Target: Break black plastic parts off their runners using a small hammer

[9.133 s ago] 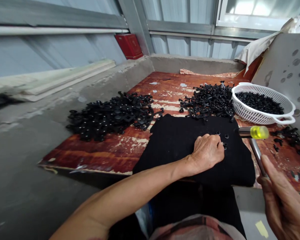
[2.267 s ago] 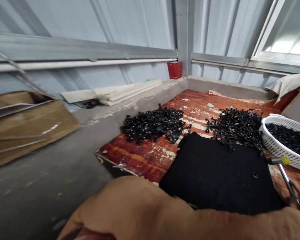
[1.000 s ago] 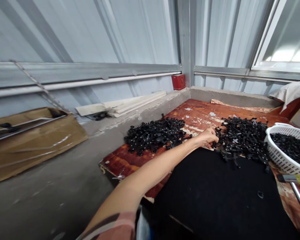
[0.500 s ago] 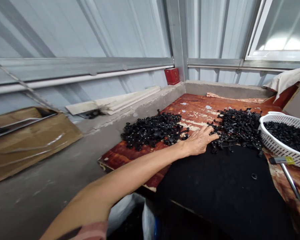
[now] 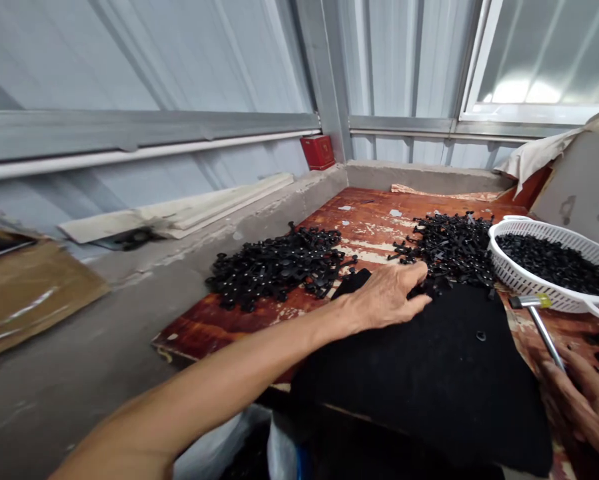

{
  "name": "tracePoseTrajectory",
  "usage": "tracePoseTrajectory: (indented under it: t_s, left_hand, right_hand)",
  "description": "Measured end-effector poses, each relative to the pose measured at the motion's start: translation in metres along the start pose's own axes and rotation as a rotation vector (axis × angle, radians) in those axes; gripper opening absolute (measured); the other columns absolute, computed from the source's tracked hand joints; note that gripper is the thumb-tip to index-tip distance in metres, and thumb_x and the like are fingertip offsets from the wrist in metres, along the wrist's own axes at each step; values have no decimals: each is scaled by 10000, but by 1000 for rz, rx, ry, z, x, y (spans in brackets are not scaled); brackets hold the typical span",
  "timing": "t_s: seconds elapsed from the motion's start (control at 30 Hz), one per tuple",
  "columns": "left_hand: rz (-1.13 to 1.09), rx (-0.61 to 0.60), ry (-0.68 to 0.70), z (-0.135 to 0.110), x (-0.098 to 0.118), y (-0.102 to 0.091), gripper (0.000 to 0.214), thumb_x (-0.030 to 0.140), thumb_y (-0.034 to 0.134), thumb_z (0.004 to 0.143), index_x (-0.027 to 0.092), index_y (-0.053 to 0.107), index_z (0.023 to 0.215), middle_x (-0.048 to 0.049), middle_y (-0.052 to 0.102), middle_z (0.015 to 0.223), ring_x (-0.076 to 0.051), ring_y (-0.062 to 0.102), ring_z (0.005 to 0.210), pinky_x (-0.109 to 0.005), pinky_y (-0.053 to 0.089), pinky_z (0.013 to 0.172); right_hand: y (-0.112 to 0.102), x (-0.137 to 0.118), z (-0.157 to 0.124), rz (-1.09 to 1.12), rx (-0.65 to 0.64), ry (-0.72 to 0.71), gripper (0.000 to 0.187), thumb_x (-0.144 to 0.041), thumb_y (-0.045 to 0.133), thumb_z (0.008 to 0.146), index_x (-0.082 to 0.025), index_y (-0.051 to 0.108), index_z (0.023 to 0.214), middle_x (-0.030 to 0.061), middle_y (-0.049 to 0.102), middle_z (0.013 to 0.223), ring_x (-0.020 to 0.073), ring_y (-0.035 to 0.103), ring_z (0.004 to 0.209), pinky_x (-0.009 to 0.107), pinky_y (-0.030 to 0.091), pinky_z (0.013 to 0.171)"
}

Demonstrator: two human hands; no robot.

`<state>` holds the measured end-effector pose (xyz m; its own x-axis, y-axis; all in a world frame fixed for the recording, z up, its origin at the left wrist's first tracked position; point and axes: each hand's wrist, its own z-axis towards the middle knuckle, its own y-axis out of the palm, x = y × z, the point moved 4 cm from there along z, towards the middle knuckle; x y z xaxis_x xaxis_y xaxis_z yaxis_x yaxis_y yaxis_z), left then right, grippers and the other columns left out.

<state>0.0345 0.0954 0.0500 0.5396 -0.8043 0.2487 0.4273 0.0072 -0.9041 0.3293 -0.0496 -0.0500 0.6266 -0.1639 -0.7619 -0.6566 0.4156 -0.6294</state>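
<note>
My left hand [image 5: 386, 297] reaches across the black cloth [image 5: 429, 380] to the near edge of the right pile of black plastic parts [image 5: 452, 247]. Its thumb and fingers close round a black piece from that pile. My right hand [image 5: 584, 400] sits at the bottom right corner and grips the metal handle of a small hammer [image 5: 539, 320]. The hammer's yellow-tipped head rests by the white basket [image 5: 539, 227]. One small black ring [image 5: 480, 336] lies alone on the cloth.
A second pile of black parts [image 5: 279, 267] lies to the left on the worn red board [image 5: 369, 220]. The basket holds several small black pieces. A red box [image 5: 318, 152] stands in the far corner, cardboard [image 5: 29, 293] lies left, and a grey panel [image 5: 584, 187] leans right.
My left hand came out to the right pile, lay flat on it, and has now drawn back a little with its fingers closing. The view has swung right. The hammer stays in my right hand.
</note>
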Motion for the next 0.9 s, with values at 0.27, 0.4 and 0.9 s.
tracePoseTrajectory:
  t_s: [0.27,0.4,0.9]
  left_hand:
    - [-684,-316,-260,-25,64,41,285,281,691,765,197,419,755,89,443,631,-70,397,580,-211,306,546]
    - [-721,-410,-264,-27,86,55,279,304,695,757,202,436,768,89,449,599,-74,395,554,-215,288,519]
    - [-541,-444,-271,-23,77,53,205,302,484,886,203,657,835,38,541,617,-106,485,581,-207,329,555]
  right_hand:
    - [25,-57,-55,446,-237,295,549,-731,586,757,-218,522,945,-84,435,445,109,414,370,214,349,365]
    - [23,-71,-59,526,-228,274,538,-688,611,780,-202,549,1001,-78,457,471,96,414,380,196,351,363]
    - [34,-80,-55,468,-235,287,484,-605,682,708,-186,632,946,-93,406,446,87,382,342,196,316,322]
